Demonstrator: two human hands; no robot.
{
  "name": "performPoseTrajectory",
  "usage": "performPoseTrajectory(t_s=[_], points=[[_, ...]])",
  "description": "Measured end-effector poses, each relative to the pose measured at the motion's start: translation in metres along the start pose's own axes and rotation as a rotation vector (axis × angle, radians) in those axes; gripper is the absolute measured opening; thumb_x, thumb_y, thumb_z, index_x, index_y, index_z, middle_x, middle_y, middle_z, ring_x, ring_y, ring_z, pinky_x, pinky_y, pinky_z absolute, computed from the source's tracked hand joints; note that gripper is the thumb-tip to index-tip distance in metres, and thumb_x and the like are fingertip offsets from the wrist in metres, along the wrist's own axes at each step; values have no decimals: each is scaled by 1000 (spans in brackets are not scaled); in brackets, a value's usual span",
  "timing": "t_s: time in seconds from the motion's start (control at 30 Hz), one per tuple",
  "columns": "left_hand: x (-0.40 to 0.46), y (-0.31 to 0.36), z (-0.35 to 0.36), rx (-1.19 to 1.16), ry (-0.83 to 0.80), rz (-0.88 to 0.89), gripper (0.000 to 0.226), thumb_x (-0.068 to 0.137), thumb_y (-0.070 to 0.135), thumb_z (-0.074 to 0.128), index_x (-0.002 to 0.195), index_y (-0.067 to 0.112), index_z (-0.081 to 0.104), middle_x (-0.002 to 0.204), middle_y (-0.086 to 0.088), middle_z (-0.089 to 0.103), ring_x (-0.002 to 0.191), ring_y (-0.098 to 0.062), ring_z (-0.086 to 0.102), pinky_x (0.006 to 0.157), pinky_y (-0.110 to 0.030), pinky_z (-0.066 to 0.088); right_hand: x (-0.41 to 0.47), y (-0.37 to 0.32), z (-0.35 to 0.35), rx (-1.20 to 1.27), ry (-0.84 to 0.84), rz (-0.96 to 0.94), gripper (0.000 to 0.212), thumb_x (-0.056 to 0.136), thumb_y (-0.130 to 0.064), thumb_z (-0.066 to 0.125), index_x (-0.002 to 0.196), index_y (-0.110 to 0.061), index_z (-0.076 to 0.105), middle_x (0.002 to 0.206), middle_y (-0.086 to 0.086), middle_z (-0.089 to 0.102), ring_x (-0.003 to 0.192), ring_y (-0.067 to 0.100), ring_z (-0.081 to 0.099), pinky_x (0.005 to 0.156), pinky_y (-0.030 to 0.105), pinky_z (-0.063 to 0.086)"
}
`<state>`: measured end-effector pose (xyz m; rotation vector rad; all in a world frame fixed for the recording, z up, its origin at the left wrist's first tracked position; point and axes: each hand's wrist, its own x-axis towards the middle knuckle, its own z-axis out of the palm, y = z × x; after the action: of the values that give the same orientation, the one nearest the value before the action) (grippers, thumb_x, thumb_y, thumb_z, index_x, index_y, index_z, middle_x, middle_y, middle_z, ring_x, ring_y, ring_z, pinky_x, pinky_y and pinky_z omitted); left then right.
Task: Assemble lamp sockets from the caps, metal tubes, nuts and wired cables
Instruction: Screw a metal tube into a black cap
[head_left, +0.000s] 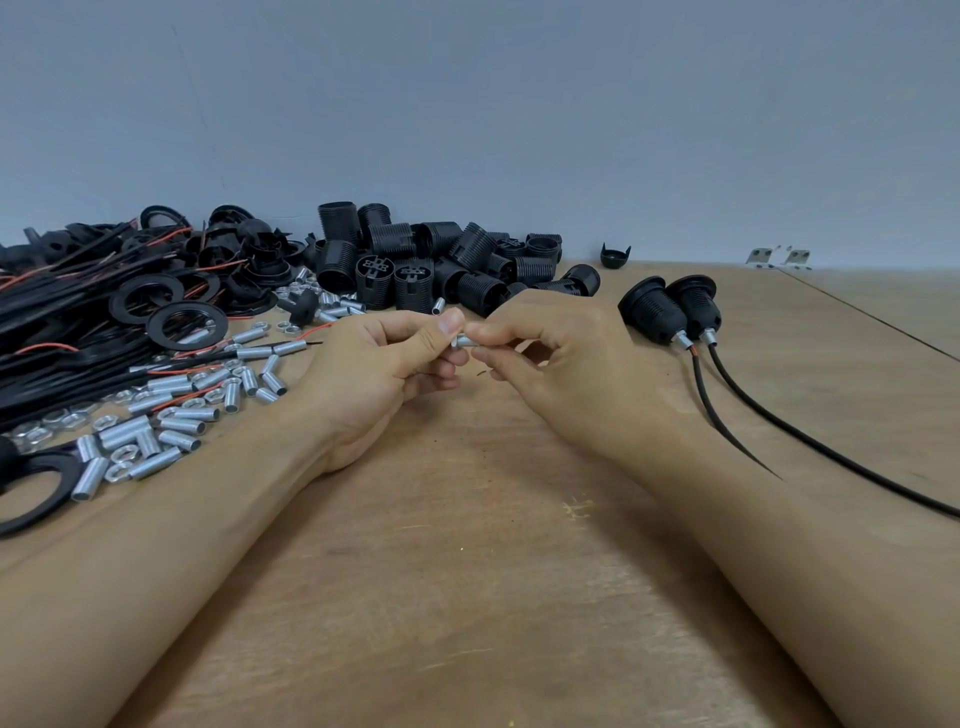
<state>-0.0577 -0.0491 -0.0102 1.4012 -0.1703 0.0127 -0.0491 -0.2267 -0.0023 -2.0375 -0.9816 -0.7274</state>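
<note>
1. Below the grip (464, 340), between the forearms, the desk (467, 571) lies bare and passable.
2. Left of it, tubes (171, 415), nuts (62, 418) and cables (62, 312) crowd the desk.
3. Just behind, a heap of socket bodies (441, 260) blocks the way.
4. Right, two finished sockets (670, 309) and their cords (779, 421) cross the desk.

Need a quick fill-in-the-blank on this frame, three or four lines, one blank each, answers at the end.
1. Both hands, left hand and right hand, pinch one small threaded metal ____ between them.
2. The number of finished sockets lying with cables attached on the right is ____.
3. The loose metal tubes and nuts lie on the ____ side of the table.
4. The pile of socket bodies is coloured ____.

Answers: tube; two; left; black
</note>
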Motion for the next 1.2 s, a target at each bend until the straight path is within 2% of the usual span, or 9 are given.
performPoseTrajectory(t_s=[0.1, 0.17, 0.37, 0.6, 0.77, 0.9, 1.0, 1.13, 1.2], points=[[2, -1, -1, -33, 10, -9, 21, 77, 26, 69, 82, 7, 77, 75, -8, 70, 67, -12, 62, 69, -23, 57, 0, 0, -1, 202, -85, 194, 15, 86, -6, 74, 96, -17, 76, 80, -12, 69, 69, 17, 69, 66, 34, 60], [2, -1, -3, -61, 2, -12, 21, 77, 23, 69, 85, 6, 78, 77, -7, 72, 69, -11, 63, 72, -23, 57, 0, -1, 0, 383, -98, 347, 19, 86, -6, 73, 98, -22, 75, 77, -8, 72, 68, 19, 71, 65, 30, 61], [2, -2, -4, -86, 14, -20, 22, 73, 15, 73, 92, 5, 76, 93, -13, 76, 82, -16, 71, 78, -25, 58, 0, 5, 0, 566, -67, 570, 5, 88, -6, 72, 92, -5, 74, 75, 9, 74, 68, 21, 73, 64, 25, 58], [2, -2, -4, -103, 28, -34, 30, 73, 14, 71, 100, 0, 72, 83, -12, 75, 73, -14, 71, 73, -26, 59, -2, 0, 0, 287, -89, 340, 6, 87, -8, 74, 92, -9, 73, 78, 0, 72, 72, 18, 70, 68, 39, 61], [1, -2, -4, -124, 18, -26, 26, 74, 15, 70, 95, 1, 72, 77, -9, 74, 68, -11, 70, 69, -25, 59, -1, -3, -3, 190, -97, 253, 10, 87, -9, 73, 96, -12, 75, 85, -6, 73, 79, 11, 70, 72, 37, 59], [1, -2, -4, -110, 14, -41, 23, 74, 18, 70, 91, 4, 74, 77, -8, 74, 66, -9, 68, 67, -23, 59, -1, -2, -5, 131, -93, 190, 12, 87, -8, 73, 98, -9, 77, 81, -11, 70, 75, 4, 67, 72, 24, 56], [2, -2, -4, -80, 13, -56, 23, 73, 21, 72, 88, 4, 75, 79, -9, 73, 64, -8, 67, 65, -23, 59, 0, -3, -4, 47, -80, 77, 8, 86, -5, 73, 93, -6, 77, 81, -3, 72, 74, 10, 67, 69, 28, 55], [2, -1, -5, -123, 9, -66, 24, 74, 20, 71, 90, 2, 75, 82, -11, 74, 67, -10, 69, 68, -24, 59, 0, -3, -6, 140, -93, 181, 18, 87, -7, 73, 99, -20, 75, 81, -9, 72, 72, 9, 70, 71, 32, 58], [2, -1, -5, -147, -3, -60, 25, 75, 16, 71, 95, 1, 75, 87, -12, 75, 75, -13, 71, 72, -25, 59, 0, -2, -5, 159, -81, 237, 15, 88, -11, 73, 100, -19, 75, 78, -6, 72, 70, 12, 71, 70, 32, 59]])
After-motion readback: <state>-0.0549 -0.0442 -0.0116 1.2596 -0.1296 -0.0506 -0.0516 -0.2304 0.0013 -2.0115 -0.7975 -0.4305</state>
